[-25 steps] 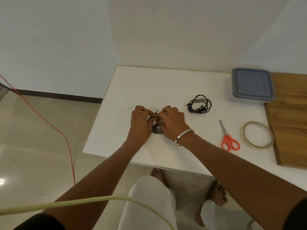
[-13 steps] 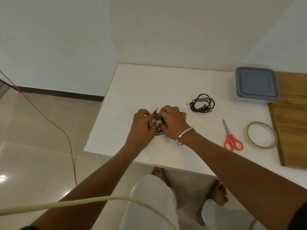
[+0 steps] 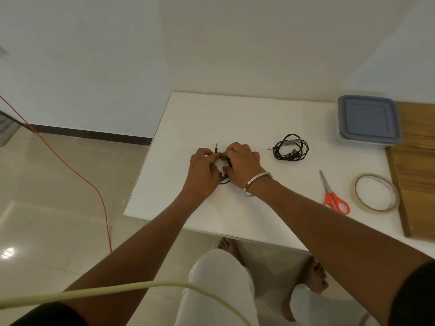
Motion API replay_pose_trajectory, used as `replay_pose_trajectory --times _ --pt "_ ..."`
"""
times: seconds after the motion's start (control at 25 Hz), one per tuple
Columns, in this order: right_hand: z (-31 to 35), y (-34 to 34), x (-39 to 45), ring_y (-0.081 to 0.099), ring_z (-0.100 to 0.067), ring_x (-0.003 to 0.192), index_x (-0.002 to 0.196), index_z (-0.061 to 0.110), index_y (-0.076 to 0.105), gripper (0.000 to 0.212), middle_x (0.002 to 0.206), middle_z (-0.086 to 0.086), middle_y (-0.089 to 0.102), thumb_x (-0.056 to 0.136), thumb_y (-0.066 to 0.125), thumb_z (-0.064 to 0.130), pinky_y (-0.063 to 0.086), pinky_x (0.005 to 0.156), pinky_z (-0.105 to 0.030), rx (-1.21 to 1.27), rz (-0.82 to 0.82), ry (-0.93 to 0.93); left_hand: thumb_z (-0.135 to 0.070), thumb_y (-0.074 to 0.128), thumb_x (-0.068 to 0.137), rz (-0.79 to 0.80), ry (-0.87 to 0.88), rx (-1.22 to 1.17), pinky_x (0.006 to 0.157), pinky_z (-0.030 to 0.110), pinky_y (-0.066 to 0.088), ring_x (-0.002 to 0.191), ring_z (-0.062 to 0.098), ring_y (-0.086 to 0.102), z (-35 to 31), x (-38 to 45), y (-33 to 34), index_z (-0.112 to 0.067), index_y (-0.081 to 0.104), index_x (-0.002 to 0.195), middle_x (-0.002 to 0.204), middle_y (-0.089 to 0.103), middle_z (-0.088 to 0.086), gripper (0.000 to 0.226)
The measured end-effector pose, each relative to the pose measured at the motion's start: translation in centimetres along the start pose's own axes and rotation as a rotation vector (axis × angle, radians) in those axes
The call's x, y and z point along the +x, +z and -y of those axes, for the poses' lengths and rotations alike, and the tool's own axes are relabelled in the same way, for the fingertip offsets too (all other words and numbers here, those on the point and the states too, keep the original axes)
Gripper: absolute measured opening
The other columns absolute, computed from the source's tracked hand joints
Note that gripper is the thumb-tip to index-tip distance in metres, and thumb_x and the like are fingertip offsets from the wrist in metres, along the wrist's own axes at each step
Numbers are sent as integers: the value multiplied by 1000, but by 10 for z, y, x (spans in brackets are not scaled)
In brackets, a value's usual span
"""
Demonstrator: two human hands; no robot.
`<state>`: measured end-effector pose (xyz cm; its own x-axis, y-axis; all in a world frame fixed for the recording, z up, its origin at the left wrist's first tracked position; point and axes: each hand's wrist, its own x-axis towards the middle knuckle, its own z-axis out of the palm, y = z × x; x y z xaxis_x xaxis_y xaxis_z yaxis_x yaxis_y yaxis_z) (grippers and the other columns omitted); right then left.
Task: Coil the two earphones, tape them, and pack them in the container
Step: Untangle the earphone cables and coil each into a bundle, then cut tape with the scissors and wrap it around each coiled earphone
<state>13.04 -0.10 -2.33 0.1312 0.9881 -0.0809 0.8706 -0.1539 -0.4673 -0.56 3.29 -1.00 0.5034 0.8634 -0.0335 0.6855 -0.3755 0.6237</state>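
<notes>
Since a moment ago our two hands have shifted only slightly on the black earphone, and its jack plug now pokes up clear between the fingertips. We see the white table [image 3: 247,118] filling the middle, its left edge close to our work and its near edge just under our forearms. Off to the right sits the wooden board [image 3: 416,165], and the lidded container [image 3: 368,121] rests at the far right of the table, touching that board's corner. The tape roll [image 3: 374,192] lies flat beside the board, the scissors [image 3: 332,194] just left of it. The second earphone [image 3: 290,150] lies coiled and loose, well apart from our hands, with bare table all around it. Now our left hand [image 3: 202,171] and right hand [image 3: 242,164] meet, fingers curled and pressed on the first earphone [image 3: 223,178]; its loops peek out below our palms, the plug tip at the top.
</notes>
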Motion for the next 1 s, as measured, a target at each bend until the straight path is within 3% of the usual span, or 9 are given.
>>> replay_pose_trajectory --times 0.2,0.36,0.48,0.6,0.84,1.0 --pt "-1 -4 -11 42 -24 114 110 21 61 22 120 -1 49 89 57 22 31 93 -37 42 0 -11 0 51 91 -36 -7 -34 98 23 36 116 25 46 -2 -4 1 -8 62 123 123 50 13 35" --pt "-1 -10 -14 44 -24 113 118 22 55 26 122 -2 49 92 50 22 32 92 -38 42 -7 -25 -2 51 91 -69 12 -44 102 34 40 118 26 44 -7 -3 1 -11 63 118 124 47 8 31" --pt "-5 -17 -16 43 -25 118 125 20 50 34 127 -3 49 91 51 18 34 92 -38 15 -55 -39 -2 49 91 -112 71 -18 105 32 34 127 25 38 -9 -1 -1 -16 55 130 135 43 4 42" --pt "-17 -30 -23 39 -25 125 131 17 45 45 134 -4 45 87 54 14 32 98 -39 -49 -142 -30 -10 46 96 -91 105 113 116 38 25 142 28 27 -9 1 -4 -20 33 150 155 31 9 56" --pt "-59 -61 -59 35 -26 131 134 16 43 48 141 -6 41 87 52 14 26 108 -40 -159 -211 33 -23 41 100 -66 195 290 121 38 11 149 29 15 -42 -2 6 -18 23 153 161 19 9 56" --pt "-99 -86 -97 37 -26 129 133 18 43 49 140 -5 41 85 53 13 28 105 -41 -219 -237 131 -28 38 101 -2 266 313 123 40 10 150 28 7 -87 -6 31 -20 18 154 163 13 5 58"
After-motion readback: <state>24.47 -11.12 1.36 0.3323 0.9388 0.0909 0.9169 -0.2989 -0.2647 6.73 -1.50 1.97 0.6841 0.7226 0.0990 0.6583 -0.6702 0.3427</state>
